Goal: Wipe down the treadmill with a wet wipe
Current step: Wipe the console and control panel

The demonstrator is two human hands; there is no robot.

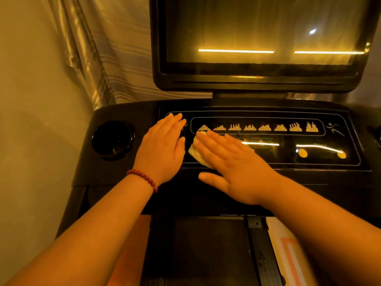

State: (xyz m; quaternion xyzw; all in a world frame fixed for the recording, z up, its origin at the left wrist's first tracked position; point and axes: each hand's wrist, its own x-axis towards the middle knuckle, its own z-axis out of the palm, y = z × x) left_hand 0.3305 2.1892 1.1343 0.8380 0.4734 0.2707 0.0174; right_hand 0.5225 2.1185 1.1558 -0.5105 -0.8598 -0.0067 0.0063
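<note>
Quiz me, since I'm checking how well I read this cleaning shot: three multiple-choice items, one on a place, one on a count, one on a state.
1. Where is the wet wipe?
A) under the right hand, on the control panel
B) balled up on the floor
C) folded on a shelf
2. How many profile icons line the panel?
A) five
B) eight
C) twelve
3. How does the right hand lie?
A) clenched fist
B) flat, fingers straight
C) raised clear

Key: A, the wipe peeks out beside the fingers; B, eight sit in one row; B, the fingers stretch across the panel.

A shiny striped curtain [99, 48] hangs at upper left, beside a plain wall [31, 120].
</note>
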